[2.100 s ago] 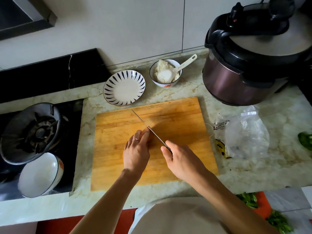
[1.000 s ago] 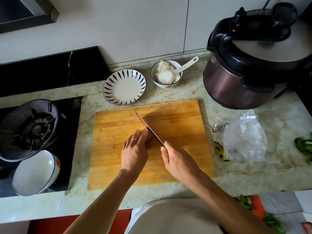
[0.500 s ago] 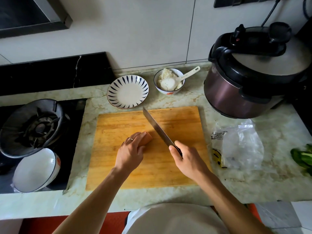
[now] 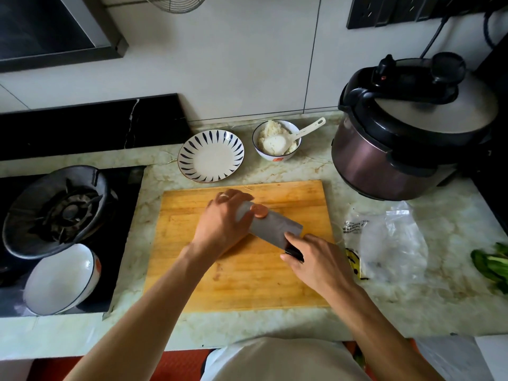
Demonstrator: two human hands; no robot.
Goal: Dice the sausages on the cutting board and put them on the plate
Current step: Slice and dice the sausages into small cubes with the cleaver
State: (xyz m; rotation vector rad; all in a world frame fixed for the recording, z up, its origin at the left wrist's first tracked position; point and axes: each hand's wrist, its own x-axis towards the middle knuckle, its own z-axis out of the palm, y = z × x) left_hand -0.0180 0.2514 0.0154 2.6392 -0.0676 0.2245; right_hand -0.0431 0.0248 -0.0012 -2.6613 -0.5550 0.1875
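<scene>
Nearest me, my right hand grips the cleaver by its dark handle, fingers wrapped round it. The blade lies flat over the wooden cutting board on the table. My left hand curls its fingers over the blade's far end, against the sausage riding on it. Just beyond the board sits the striped plate.

Standing at the table's back right, a dark pressure cooker; sitting near it, a rice bowl holding a white spoon; lying further right, a clear plastic bag and, perhaps, leafy greens; leaning by the gas burner, a white bowl.
</scene>
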